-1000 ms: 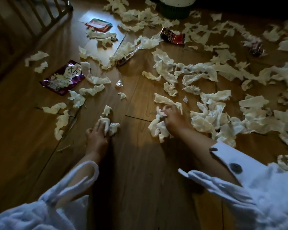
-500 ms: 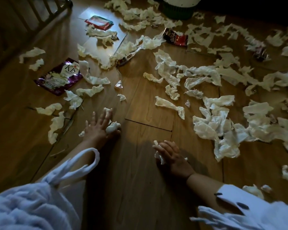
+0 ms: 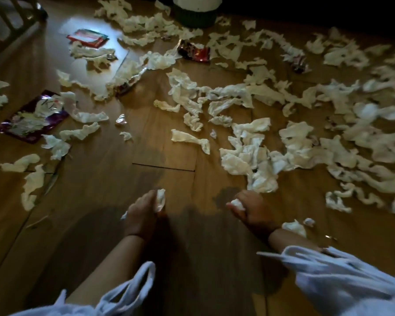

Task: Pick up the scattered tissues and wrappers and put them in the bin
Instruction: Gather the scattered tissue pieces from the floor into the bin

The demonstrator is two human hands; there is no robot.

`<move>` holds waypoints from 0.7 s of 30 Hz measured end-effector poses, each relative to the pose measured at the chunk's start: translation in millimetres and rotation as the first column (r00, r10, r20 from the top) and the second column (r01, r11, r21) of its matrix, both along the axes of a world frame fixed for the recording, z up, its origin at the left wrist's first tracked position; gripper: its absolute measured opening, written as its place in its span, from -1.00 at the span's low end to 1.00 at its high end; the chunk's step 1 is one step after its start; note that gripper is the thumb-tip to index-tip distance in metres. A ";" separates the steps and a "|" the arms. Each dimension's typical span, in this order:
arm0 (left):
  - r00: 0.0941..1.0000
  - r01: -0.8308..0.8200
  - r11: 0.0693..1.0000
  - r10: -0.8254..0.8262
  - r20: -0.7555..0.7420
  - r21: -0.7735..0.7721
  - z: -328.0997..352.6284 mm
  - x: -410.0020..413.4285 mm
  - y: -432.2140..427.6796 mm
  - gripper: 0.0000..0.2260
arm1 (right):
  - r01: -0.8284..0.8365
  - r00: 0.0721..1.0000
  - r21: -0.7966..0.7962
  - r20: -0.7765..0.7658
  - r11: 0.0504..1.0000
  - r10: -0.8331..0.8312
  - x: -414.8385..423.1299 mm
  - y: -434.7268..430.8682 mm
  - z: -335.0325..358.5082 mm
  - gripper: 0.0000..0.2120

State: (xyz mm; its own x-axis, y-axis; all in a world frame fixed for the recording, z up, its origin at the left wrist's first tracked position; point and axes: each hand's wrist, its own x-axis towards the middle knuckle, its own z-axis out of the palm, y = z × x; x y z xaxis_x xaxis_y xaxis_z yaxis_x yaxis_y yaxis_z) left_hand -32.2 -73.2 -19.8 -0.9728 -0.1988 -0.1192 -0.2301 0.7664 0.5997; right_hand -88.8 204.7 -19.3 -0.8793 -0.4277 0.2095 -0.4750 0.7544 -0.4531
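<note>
Several crumpled white tissues [image 3: 246,153] lie scattered over the wooden floor [image 3: 164,156], thickest to the right. My left hand [image 3: 144,213] is closed around a wad of tissue [image 3: 160,199] near the bottom centre. My right hand [image 3: 253,210] is closed on another small wad [image 3: 237,204]. A purple wrapper [image 3: 30,119] lies at the left, a red and white wrapper [image 3: 87,37] at the top left, and a dark red wrapper [image 3: 194,52] near the bin [image 3: 196,17], which stands at the top centre with a green base and white top.
A wooden railing [image 3: 7,21] runs along the top left corner. A small dark wrapper [image 3: 300,62] lies among tissues at the upper right. A foil scrap [image 3: 121,119] sits mid-left. My white sleeves [image 3: 340,277] fill the bottom edge.
Both hands have drawn back toward me, each holding a gathered wad of tissue. The left hand has closed from flat on the floor, and the view has tilted slightly.
</note>
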 end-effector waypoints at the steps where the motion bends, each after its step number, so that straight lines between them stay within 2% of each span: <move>1: 1.000 0.009 0.997 -0.009 -0.001 0.074 5.0 -3.1 18.6 -0.62 | 0.100 0.995 -0.054 -0.012 0.994 -0.100 3.4 23.0 5.3 -0.48; 4: 0.998 0.069 0.981 -0.066 -0.026 0.182 17.3 -11.5 78.2 -0.74 | 0.386 0.919 -0.143 -0.022 0.911 -0.392 19.9 91.8 14.2 -0.43; 6: 0.995 0.100 0.966 -0.095 -0.032 0.237 24.9 -15.5 114.2 -0.67 | 0.550 0.834 -0.161 0.047 0.820 -0.550 34.3 122.4 6.3 -0.46; 8: 0.988 0.147 0.944 -0.152 -0.006 0.295 32.1 -17.1 142.8 -0.51 | 0.655 0.754 -0.127 0.174 0.745 -0.633 47.3 132.6 -4.2 -0.45; 9: 0.982 0.185 0.935 -0.189 -0.015 0.302 34.6 -18.7 152.6 -0.47 | 0.646 0.756 -0.100 0.219 0.757 -0.617 50.9 132.9 -10.1 -0.40; 11: 0.973 0.231 0.920 -0.226 -0.052 0.318 38.2 -26.0 166.1 -0.54 | 0.523 0.818 -0.017 0.292 0.852 -0.496 58.5 129.5 -22.3 -0.36; 14: 0.979 0.201 0.911 -0.185 -0.081 0.361 41.6 -43.2 178.6 -0.72 | 0.268 0.931 0.064 0.241 0.961 -0.276 74.8 122.3 -33.8 -0.54; 17: 0.979 0.204 0.920 -0.189 -0.079 0.334 45.0 -63.3 191.6 -0.79 | 0.102 0.958 -0.026 0.271 0.994 -0.091 78.4 132.5 -29.6 -0.69; 19: 0.959 0.279 0.929 -0.257 -0.116 0.244 43.1 -78.5 204.6 -0.76 | 0.256 0.929 -0.035 0.285 0.966 -0.236 70.2 154.6 -20.5 -0.72; 21: 0.937 0.348 0.926 -0.341 -0.072 0.149 48.9 -86.6 222.9 -0.68 | 0.533 0.830 -0.089 0.248 0.842 -0.499 69.6 181.8 -20.0 -0.61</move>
State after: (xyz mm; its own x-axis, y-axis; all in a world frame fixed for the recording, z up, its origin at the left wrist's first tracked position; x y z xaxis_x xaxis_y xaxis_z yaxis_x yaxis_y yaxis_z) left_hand -118.8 149.7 29.2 -0.9829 0.1669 -0.0772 0.0604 0.6894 0.7219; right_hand -19.1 386.5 -39.3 -0.9923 0.1221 0.0218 0.0821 0.7789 -0.6218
